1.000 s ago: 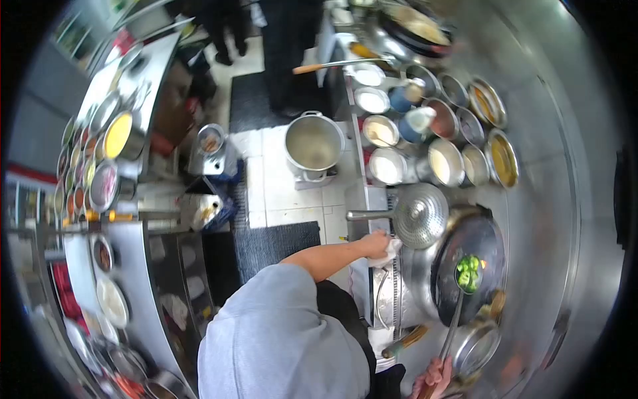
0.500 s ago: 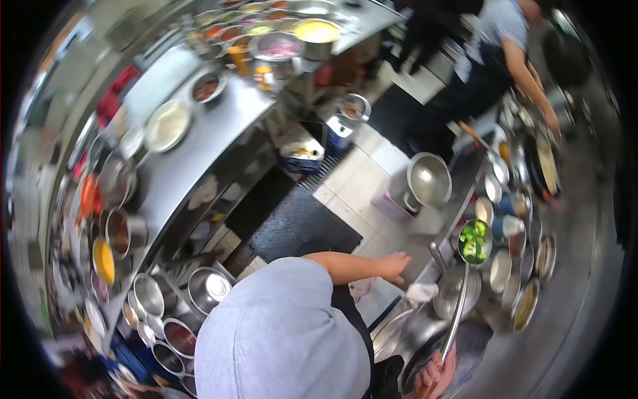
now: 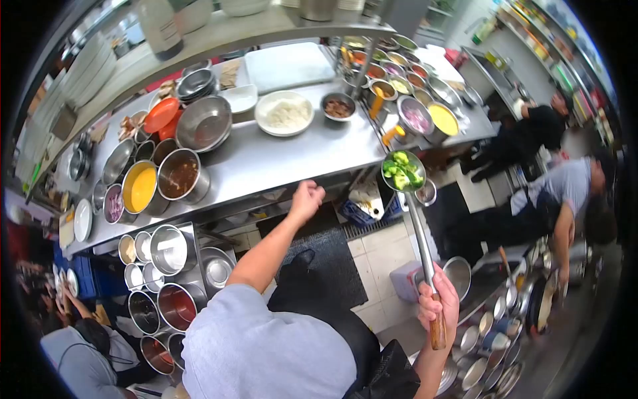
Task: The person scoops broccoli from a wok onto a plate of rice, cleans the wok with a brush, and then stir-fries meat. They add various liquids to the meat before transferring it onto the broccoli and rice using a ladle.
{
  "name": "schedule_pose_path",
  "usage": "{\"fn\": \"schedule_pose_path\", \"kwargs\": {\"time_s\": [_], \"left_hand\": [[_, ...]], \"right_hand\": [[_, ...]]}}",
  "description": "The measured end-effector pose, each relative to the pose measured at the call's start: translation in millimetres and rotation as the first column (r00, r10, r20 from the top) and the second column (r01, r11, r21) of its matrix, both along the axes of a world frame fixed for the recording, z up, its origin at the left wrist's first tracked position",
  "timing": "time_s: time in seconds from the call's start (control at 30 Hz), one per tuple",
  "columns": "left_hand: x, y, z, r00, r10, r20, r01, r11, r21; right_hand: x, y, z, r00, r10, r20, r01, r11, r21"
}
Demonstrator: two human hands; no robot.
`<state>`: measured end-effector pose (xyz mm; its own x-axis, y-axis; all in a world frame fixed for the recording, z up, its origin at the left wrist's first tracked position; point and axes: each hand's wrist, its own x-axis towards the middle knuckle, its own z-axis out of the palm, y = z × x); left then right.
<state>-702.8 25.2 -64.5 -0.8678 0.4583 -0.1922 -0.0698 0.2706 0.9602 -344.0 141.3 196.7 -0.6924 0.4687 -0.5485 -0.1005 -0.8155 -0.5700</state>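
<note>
And it's the right grip [image 3: 438,296] wrapped firmly round the ladle [image 3: 423,246] by its wooden handle, while the left grip [image 3: 307,201] hangs half-curled near the bench [image 3: 339,143], nothing visible in it, how tightly it's closed hard to tell! This looks like the carrying stage, and the next move calls for a level ladle and a steady wrist. There's the broccoli [image 3: 403,170], heaped in the ladle's bowl by the bench's front edge, chunky, glossy, vivid green, with a white plate [image 3: 286,132] of pale food [image 3: 287,112] beyond, on the bench itself
</note>
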Motion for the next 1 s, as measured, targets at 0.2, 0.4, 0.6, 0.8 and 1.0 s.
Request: {"fn": "schedule_pose_path", "kwargs": {"time_s": [0.2, 0.4, 0.6, 0.8, 1.0], "left_hand": [[-182, -1, 29, 0.78, 0.527, 0.336, -0.588, 0.802, 0.105], [-216, 21, 17, 0.764, 0.545, 0.344, -0.631, 0.741, 0.229], [-152, 9, 24, 0.754, 0.461, 0.468, -0.611, 0.753, 0.243], [-109, 0, 29, 0.763, 0.372, 0.528, -0.554, 0.798, 0.237], [-108, -8, 27, 0.789, 0.321, 0.525, -0.499, 0.833, 0.241]], "right_hand": [[-153, 23, 24, 0.957, 0.281, -0.069, -0.28, 0.96, 0.021], [-290, 13, 48, 0.844, 0.532, 0.071, -0.535, 0.825, 0.181], [-423, -15, 6, 0.691, 0.681, 0.242, -0.717, 0.605, 0.346], [-507, -34, -71, 0.565, 0.738, 0.37, -0.787, 0.347, 0.51], [-511, -40, -82, 0.516, 0.709, 0.481, -0.825, 0.26, 0.501]]}}
